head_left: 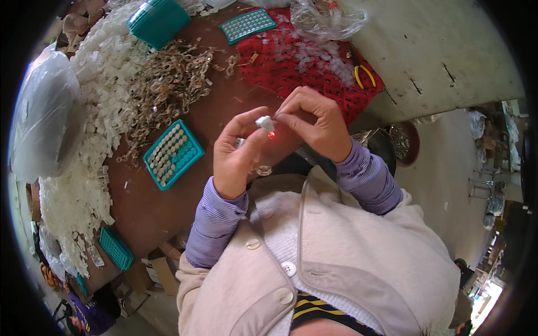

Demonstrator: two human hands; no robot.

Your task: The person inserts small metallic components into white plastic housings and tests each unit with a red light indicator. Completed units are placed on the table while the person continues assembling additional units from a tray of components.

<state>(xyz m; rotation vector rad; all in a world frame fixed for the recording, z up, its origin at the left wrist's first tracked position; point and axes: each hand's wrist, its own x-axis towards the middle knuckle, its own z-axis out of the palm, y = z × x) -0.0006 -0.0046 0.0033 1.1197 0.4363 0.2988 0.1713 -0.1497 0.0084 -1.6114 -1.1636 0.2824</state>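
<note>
brown worktop [131,204], crowded along its left and far sides; pale floor off to the right. white pieces [103,73] heaped down the left, a grey bag [47,117] beyond them at the edge. tangled chains [168,81] lie against the heap's right side. left of the hands, a teal tray [193,152] with rows of pale discs [167,159], several slots on its right bare. teal stack [158,25] far left; another filled tray [253,35] far, near the middle.

red cloth [260,64], dark-spotted, beyond the hands: clear bits [316,59] scattered on it, yellow-handled pliers [365,77] at its right.

left hand [238,151]: thumb and forefinger pinching a small white block [264,124], raised above the worktop. red glow [271,135] at its near side. right hand [316,120]: thumb and forefinger drawn together just right of the block; cannot tell what, if anything, they grip.
</note>
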